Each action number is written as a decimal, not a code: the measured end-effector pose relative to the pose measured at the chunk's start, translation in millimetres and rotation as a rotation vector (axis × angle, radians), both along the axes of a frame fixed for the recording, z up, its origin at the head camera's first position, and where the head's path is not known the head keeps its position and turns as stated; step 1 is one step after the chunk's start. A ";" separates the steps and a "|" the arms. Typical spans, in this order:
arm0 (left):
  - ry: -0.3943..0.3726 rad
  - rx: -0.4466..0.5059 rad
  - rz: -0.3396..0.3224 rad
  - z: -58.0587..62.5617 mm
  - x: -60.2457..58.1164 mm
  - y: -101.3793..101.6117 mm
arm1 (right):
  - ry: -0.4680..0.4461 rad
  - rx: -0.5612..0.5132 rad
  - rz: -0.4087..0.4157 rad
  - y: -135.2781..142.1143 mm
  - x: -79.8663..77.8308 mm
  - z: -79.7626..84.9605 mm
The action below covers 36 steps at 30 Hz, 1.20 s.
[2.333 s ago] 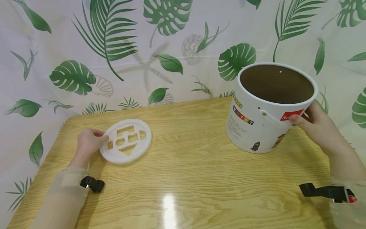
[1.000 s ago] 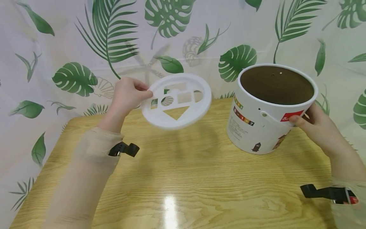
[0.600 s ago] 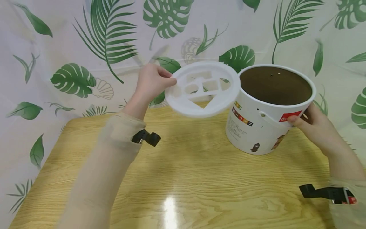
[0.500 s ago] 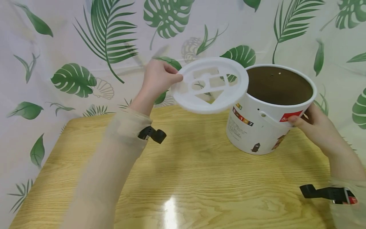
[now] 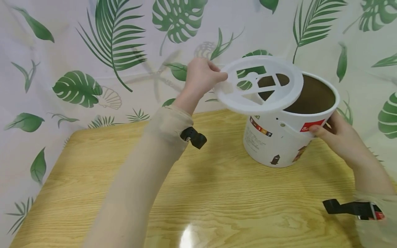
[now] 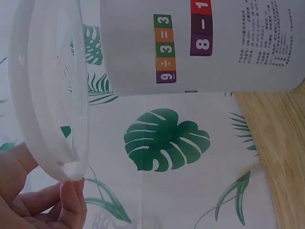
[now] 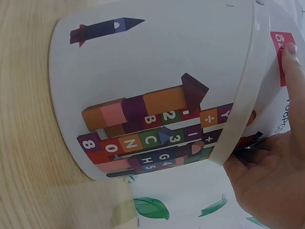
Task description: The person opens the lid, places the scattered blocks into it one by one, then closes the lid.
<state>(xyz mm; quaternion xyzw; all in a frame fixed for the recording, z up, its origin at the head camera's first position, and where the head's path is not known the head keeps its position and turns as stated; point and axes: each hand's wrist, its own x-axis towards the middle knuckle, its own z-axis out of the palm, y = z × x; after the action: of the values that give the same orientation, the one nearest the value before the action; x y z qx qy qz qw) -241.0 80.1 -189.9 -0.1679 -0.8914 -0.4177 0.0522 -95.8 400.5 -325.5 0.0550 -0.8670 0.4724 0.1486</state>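
Note:
My left hand (image 5: 203, 77) pinches the edge of a round white lid (image 5: 237, 100) with cut-out shapes: rectangles, a circle, a triangle and a half-round. The lid hangs over the left part of the mouth of a white bucket (image 5: 266, 148), and the left wrist view shows a gap between the lid (image 6: 35, 105) and the rim. Printed blocks, numbers and letters decorate the bucket's wall. My right hand (image 5: 344, 141) grips the bucket's right side, its thumb on a red label (image 5: 310, 125). In the right wrist view its other fingers curl behind, by the white handle (image 7: 245, 90).
The bucket stands on a wood-grain table (image 5: 217, 193), near its back edge. Behind hangs a white cloth (image 5: 149, 31) printed with green leaves. A black wrist camera (image 5: 193, 137) sits on the left sleeve, another camera (image 5: 344, 206) on the right one.
My left hand has lifted the lid off the table at the left and carried it up and right, over part of the bucket's mouth. The right hand and bucket have stayed almost still.

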 end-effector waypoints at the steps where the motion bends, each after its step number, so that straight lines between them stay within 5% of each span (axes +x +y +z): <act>1: 0.001 -0.001 -0.003 0.4 0.0 4.9 | 0.001 0.002 0.001 0.1 0.2 0.2; 23: -0.022 -0.061 -0.002 -4.5 5.7 73.8 | -0.004 0.001 0.005 -0.4 1.6 2.8; 36: -0.043 -0.097 0.028 -12.6 7.4 91.0 | -0.008 0.008 -0.001 0.4 1.1 2.0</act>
<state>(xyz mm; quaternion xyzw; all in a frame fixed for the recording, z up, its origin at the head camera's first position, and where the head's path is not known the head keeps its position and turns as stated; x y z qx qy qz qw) -233.6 171.1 -202.5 -0.1485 -0.9138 -0.3767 0.0308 -94.7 400.8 -323.5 0.0534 -0.8695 0.4691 0.1452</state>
